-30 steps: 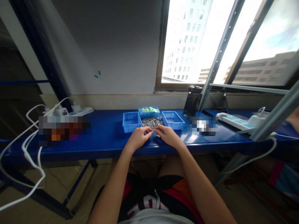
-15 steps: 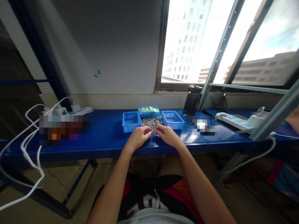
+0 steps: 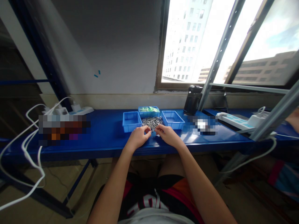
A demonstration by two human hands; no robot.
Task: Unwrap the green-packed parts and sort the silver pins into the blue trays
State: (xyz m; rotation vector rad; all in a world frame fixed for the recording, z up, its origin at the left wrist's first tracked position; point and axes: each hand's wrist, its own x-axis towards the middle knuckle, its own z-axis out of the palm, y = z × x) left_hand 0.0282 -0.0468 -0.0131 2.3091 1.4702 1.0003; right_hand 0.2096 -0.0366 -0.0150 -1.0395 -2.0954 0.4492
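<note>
A heap of small shiny metal pieces (image 3: 152,121), looking like screws or nails, lies on the blue table (image 3: 105,137). At the heap's near left edge is my left hand (image 3: 139,137), thumb and fingers pinched together. My right hand (image 3: 167,134) is just across from it, also pinching, with the fingertips of both hands a small gap apart. Whatever the fingertips hold is too small to make out. Blue plastic bins flank the heap: a left bin (image 3: 132,126) and a right bin (image 3: 173,124). Behind it, a third bin (image 3: 149,115) holds a green and clear plastic bag (image 3: 149,109).
A black container (image 3: 192,100) stands at the back right, near a metal post. Power strips lie on the left (image 3: 81,110) and right (image 3: 235,121), with white cables (image 3: 25,149) hanging at the left. Blurred-out items lie on both sides. Another person's arm shows at the far right edge.
The fingertips of my two hands have drawn slightly apart. My right hand's fingers have shifted a little. The bins and the heap look the same.
</note>
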